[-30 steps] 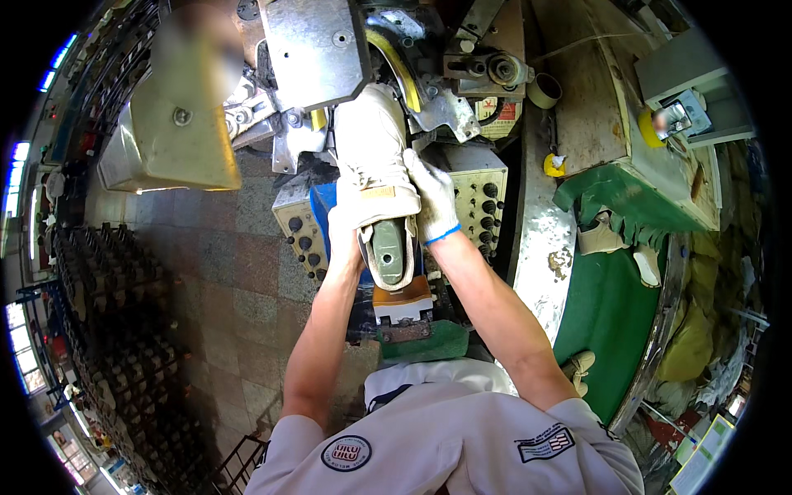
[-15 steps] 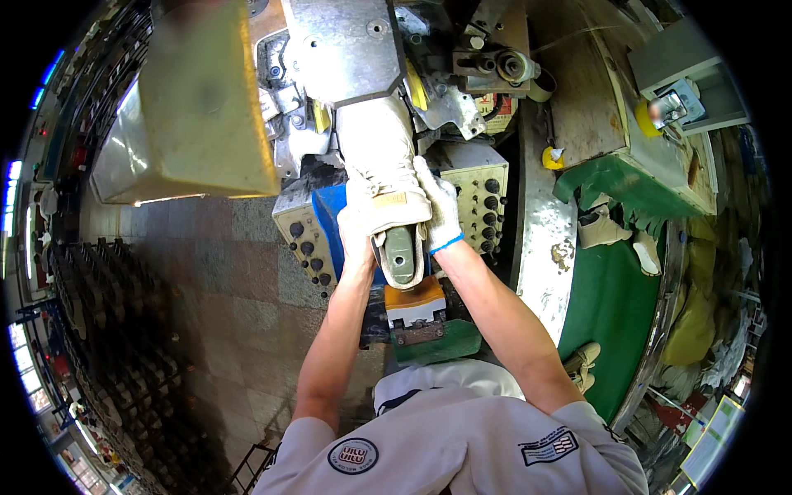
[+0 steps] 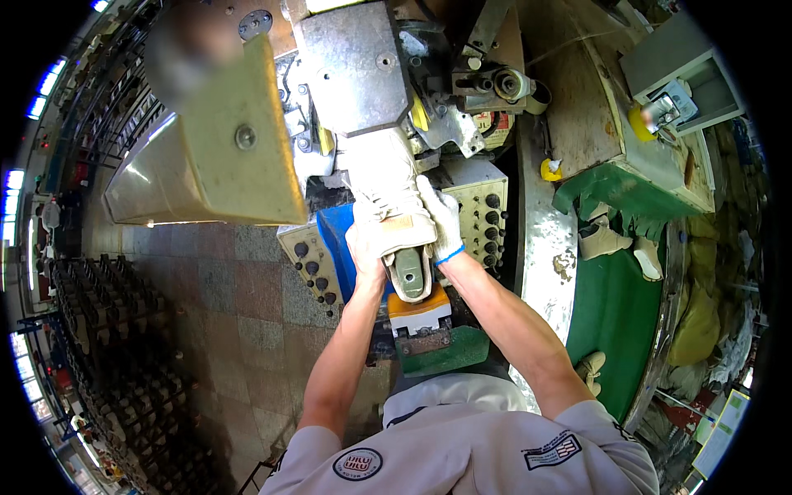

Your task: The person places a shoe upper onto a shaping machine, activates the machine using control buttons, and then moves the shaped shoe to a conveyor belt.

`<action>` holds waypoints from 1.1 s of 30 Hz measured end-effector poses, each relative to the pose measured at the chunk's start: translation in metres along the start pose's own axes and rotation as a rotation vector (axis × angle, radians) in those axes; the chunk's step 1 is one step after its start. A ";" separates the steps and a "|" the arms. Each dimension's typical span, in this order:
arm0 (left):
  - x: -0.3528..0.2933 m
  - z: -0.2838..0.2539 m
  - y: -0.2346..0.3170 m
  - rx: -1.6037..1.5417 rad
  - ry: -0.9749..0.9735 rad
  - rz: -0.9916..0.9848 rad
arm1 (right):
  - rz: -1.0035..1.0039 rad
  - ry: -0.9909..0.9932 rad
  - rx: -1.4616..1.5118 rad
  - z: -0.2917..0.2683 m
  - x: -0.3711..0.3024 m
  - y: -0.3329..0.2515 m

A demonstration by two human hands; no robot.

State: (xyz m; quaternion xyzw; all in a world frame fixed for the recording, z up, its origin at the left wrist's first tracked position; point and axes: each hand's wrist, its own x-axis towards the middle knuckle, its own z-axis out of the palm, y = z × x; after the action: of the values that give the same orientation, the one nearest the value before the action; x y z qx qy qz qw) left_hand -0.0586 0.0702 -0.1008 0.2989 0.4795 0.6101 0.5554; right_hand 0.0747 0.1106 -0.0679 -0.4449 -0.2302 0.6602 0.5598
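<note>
A beige lace-up shoe upper (image 3: 392, 194) is stretched over a dark green last (image 3: 408, 279), whose heel end with a hole points toward me. Its toe end passes beneath the steel plate (image 3: 351, 70) of a machine, where it is hidden. My left hand (image 3: 363, 247), bare, is wrapped round the shoe's left side near the heel. From the other side, my right hand (image 3: 445, 221), in a white knit glove with a blue cuff, grips the upper. An orange-topped pad (image 3: 419, 312) sits just below the heel.
Knobbed control boxes (image 3: 480, 216) flank the shoe. A large pale machine cover (image 3: 239, 157) stands at left. Racks (image 3: 107, 330) of dark items fill the far left. To the right, beige shoes (image 3: 602, 239) lie on a green surface (image 3: 615, 322), beside a worn cabinet (image 3: 582, 107).
The whole view has shifted, so machine, shoe and hands sit slightly lower in it. Both hands keep their hold on the shoe.
</note>
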 end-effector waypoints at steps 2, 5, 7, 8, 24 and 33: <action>-0.006 0.007 0.004 -0.060 -0.025 0.008 | -0.019 -0.003 -0.028 -0.004 -0.001 0.000; -0.011 0.004 0.010 -0.036 -0.035 -0.077 | -0.035 0.013 0.016 -0.006 -0.001 0.008; -0.009 0.005 0.013 0.027 -0.006 -0.022 | 0.016 -0.033 0.052 -0.002 -0.003 -0.001; -0.009 0.006 0.014 0.061 0.003 0.001 | 0.021 -0.051 0.090 -0.003 -0.003 0.000; -0.101 0.088 0.071 0.759 0.246 0.242 | 0.187 0.749 0.187 -0.450 -0.135 0.000; -0.116 0.142 0.060 1.184 0.451 0.319 | 0.174 1.088 -0.122 -0.657 -0.085 -0.024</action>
State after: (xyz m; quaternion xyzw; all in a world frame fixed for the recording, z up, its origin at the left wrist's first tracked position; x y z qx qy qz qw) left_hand 0.0694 -0.0012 0.0250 0.4866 0.7889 0.3655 0.0851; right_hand 0.6413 -0.0906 -0.3480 -0.7706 0.0922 0.3645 0.5145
